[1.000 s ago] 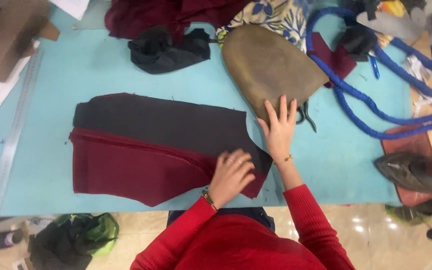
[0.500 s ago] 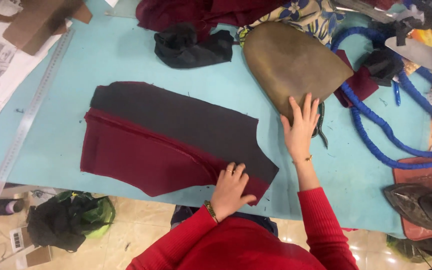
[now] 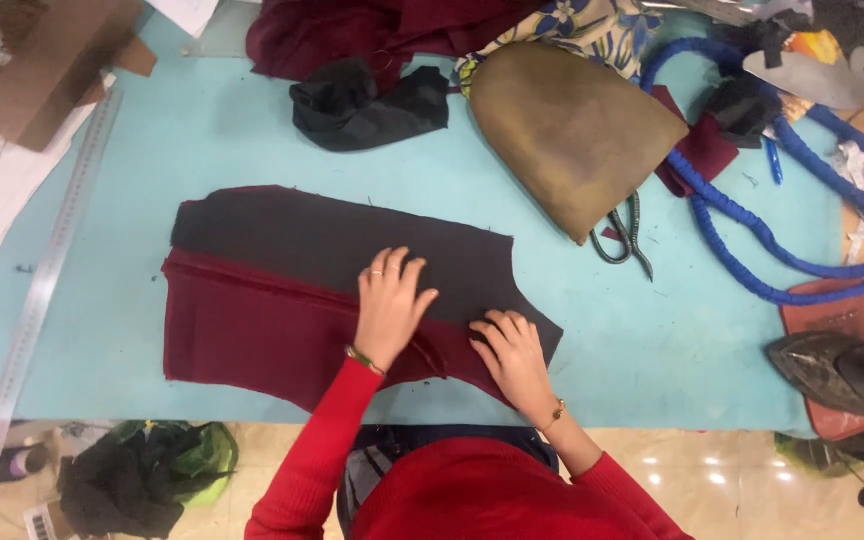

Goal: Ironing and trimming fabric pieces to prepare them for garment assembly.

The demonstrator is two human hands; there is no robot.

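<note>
Both palms down flat mid-frame: left hand (image 3: 388, 305) open, fingers spread on the maroon-and-charcoal fabric panel (image 3: 282, 290); right hand (image 3: 512, 355) open, pressing its lower-right edge. Scissors (image 3: 624, 232) and tan pressing ham (image 3: 572, 130) upper right.

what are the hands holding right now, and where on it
Nothing is gripped. Left hand and right hand lie flat, palms down, on the dark red and black fabric piece near its right end.
</note>
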